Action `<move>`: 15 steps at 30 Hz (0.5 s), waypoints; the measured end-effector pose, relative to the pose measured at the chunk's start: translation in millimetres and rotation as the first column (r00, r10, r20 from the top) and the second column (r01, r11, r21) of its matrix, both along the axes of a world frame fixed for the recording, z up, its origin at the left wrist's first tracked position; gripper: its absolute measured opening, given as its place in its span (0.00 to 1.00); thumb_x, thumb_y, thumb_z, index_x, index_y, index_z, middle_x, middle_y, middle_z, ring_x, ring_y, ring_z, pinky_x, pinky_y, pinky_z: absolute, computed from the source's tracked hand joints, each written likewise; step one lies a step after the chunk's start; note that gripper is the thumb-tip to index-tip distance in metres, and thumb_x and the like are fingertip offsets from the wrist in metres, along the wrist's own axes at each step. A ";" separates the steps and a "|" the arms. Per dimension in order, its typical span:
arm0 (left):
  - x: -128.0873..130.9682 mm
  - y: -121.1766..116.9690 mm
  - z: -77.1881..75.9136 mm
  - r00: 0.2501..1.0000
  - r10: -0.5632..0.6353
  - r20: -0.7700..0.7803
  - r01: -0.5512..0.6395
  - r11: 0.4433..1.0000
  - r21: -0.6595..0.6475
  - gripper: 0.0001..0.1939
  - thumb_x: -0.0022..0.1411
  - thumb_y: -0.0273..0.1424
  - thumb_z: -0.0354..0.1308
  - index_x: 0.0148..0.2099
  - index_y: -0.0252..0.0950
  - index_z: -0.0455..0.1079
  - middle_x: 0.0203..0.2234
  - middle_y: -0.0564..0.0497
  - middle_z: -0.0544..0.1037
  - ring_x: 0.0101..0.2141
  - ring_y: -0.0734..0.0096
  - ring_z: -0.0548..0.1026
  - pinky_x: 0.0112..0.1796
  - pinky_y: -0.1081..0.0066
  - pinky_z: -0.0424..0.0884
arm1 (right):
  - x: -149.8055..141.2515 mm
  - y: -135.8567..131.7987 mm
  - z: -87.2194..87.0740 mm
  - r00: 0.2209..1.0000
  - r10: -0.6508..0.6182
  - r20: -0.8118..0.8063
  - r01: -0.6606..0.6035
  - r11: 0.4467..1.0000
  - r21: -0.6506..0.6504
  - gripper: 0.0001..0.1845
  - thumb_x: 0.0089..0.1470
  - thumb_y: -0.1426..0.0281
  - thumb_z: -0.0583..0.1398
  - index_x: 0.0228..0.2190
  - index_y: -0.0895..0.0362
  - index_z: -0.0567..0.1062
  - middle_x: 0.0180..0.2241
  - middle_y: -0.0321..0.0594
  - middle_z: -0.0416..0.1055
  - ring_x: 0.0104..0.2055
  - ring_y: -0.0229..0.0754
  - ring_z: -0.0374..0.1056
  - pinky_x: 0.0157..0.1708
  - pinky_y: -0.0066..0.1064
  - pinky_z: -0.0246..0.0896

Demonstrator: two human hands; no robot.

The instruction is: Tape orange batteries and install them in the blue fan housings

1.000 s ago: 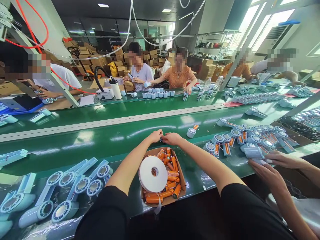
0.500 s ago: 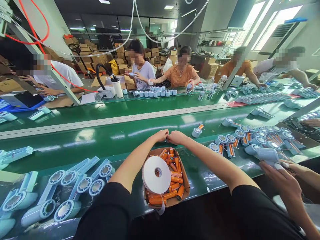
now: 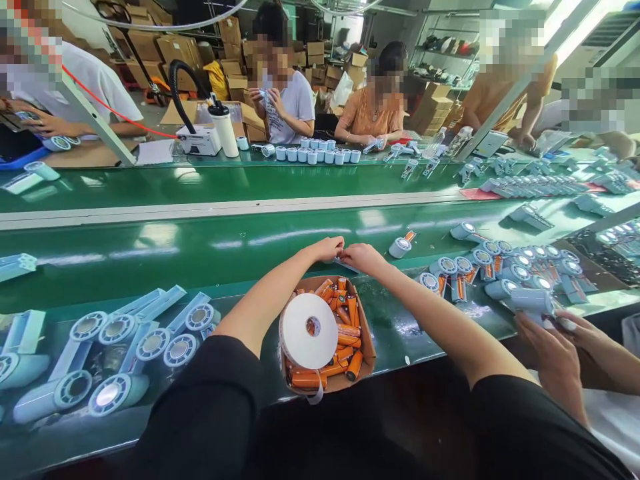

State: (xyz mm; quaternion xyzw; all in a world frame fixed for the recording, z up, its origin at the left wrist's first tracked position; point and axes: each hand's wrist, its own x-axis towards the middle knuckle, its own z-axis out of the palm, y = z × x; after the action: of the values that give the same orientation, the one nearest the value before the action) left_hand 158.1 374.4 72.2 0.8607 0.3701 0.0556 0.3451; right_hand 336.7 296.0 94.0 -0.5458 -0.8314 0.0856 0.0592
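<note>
Beyond the small cardboard box, my left hand [image 3: 330,249] and my right hand [image 3: 362,257] meet with fingertips almost touching. Both are closed in a pinch, and what lies between the fingers is too small and covered to name. A sliver of a light blue plastic part [image 3: 346,266] shows just under them. Nearer to me is the cardboard box [image 3: 369,343], filled with orange cylindrical batteries [image 3: 354,365]. A white tape roll [image 3: 300,333] rests on the batteries, its loose end hanging over the front edge.
Light blue fan bodies [image 3: 117,393] lie on the left. More, with orange batteries [image 3: 457,288], crowd the right, one unit [image 3: 400,247] apart. A co-worker's hands [image 3: 553,347] hold a blue piece at right. Beyond the green belt [image 3: 210,247], several people work behind a pale rail [image 3: 280,203].
The view has tilted downward. My hands stay together over the same spot, and more of the light blue part shows beneath them. Across the belt, a co-worker in orange has drawn both hands together.
</note>
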 end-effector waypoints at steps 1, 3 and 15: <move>1.0 -0.1 0.5 1.000 0.001 -0.001 -0.001 1.000 0.007 0.19 0.73 0.41 0.61 0.60 0.36 0.72 0.54 0.43 0.77 0.50 0.60 0.79 0.50 0.54 0.79 | -2.8 1.7 -2.8 1.000 -0.002 -0.016 0.002 1.000 0.001 0.08 0.63 0.64 0.66 0.40 0.53 0.86 0.41 0.48 0.83 0.44 0.51 0.78 0.42 0.34 0.66; 3.1 -0.8 1.8 1.000 -0.001 -0.002 0.001 1.000 0.023 0.19 0.73 0.41 0.61 0.60 0.36 0.73 0.55 0.44 0.77 0.50 0.59 0.78 0.50 0.54 0.79 | -2.4 3.1 -4.9 0.998 -0.006 -0.059 0.007 1.000 0.012 0.06 0.61 0.65 0.68 0.38 0.53 0.86 0.40 0.47 0.83 0.44 0.51 0.78 0.42 0.34 0.66; 15.7 -4.2 5.1 0.981 -0.164 -0.103 0.182 0.965 0.191 0.11 0.62 0.41 0.65 0.42 0.41 0.82 0.43 0.48 0.82 0.50 0.59 0.77 0.58 0.66 0.66 | 56.3 -48.7 -10.7 0.883 -0.105 -0.457 0.195 0.968 0.156 0.14 0.67 0.63 0.61 0.38 0.53 0.86 0.41 0.47 0.84 0.42 0.50 0.78 0.45 0.40 0.73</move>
State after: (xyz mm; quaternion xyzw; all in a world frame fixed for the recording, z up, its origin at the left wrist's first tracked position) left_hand 173.8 370.2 77.3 0.9217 0.3005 0.0250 0.2442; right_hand 393.0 247.4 83.2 -0.5660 -0.7552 0.1204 0.3079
